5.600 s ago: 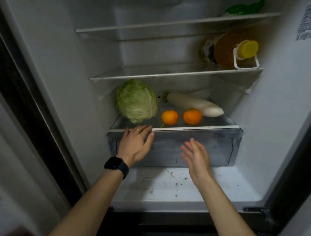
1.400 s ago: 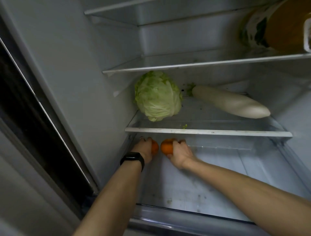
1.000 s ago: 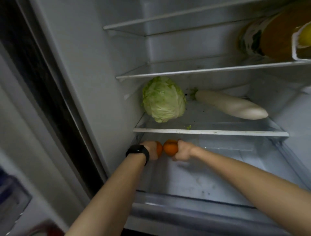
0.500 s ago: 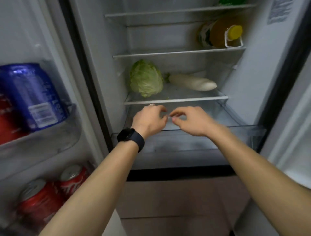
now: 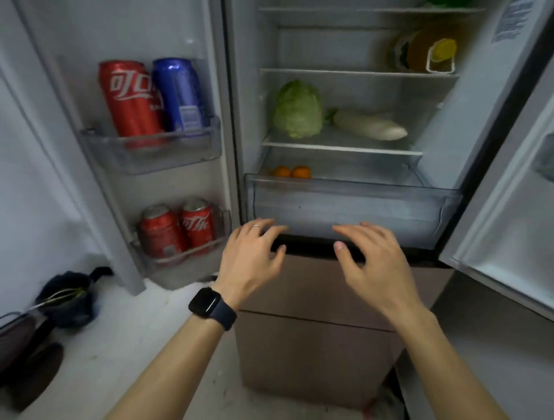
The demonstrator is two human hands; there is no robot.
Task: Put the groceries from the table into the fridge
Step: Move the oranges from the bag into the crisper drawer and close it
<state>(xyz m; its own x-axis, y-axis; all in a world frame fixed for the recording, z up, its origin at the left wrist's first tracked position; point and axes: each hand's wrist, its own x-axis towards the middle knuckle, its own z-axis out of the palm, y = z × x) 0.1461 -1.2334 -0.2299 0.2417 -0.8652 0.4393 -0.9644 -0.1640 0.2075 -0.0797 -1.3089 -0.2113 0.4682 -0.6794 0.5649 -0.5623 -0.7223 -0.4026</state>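
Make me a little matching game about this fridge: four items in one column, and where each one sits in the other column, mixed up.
1 cabbage
2 oranges
3 blue can
4 yellow-capped bottle

a open drawer
b upper door bin
c shelf just above the drawer
d next shelf up

Pairs: 1-c, 2-a, 3-b, 4-d.

Cannot tell whether the fingertips of the left hand [image 5: 251, 260] or the right hand [image 5: 374, 263] touch the drawer front [image 5: 344, 207] just beyond them. Hidden behind that wall, up past the left hand: all but the tops of two oranges [image 5: 290, 172]. High above the right hand: a bottle [image 5: 425, 55] too blurred to read, a green thing [image 5: 446, 2] cut by the top edge. Low and left of the left hand: dark blurred shapes [image 5: 66, 299], cut by the edge, not identifiable.
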